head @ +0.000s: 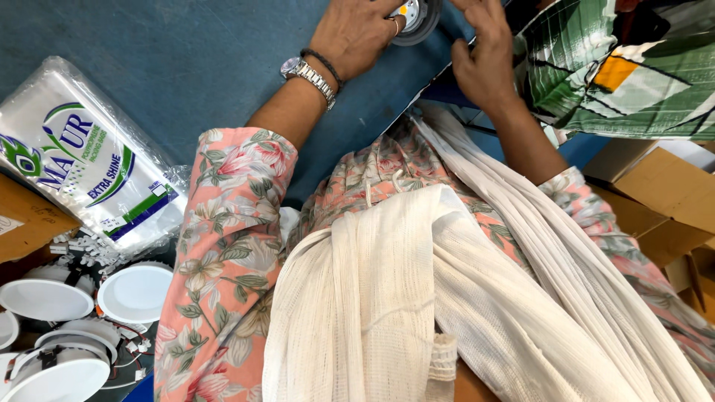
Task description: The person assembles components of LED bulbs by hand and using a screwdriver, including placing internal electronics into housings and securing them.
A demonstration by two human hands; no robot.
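White plastic discs, round lamp housings with loose wires, lie heaped at the far left, well apart from either hand, beside a clear plastic bag printed in blue and green that rests on the blue work surface.

Further right, the left hand, with a metal watch and a dark cord bracelet on its wrist, reaches up to the top edge of the view. Its fingers are curled together and pressed against the left rim of a small round grey fitting with a shiny middle and a spot of yellow. That fitting sits directly between the two hands, just right of the left fingertips and just left of the right hand's. Being round, it shows no long axis, and much of it is cut off by the frame.

The right hand closes on it from the other side; its fingertips run out of view, so I cannot tell whether they grip the rim or only touch it. Both hands look equally near.

At the far right lie a green patterned cloth and open cardboard boxes.
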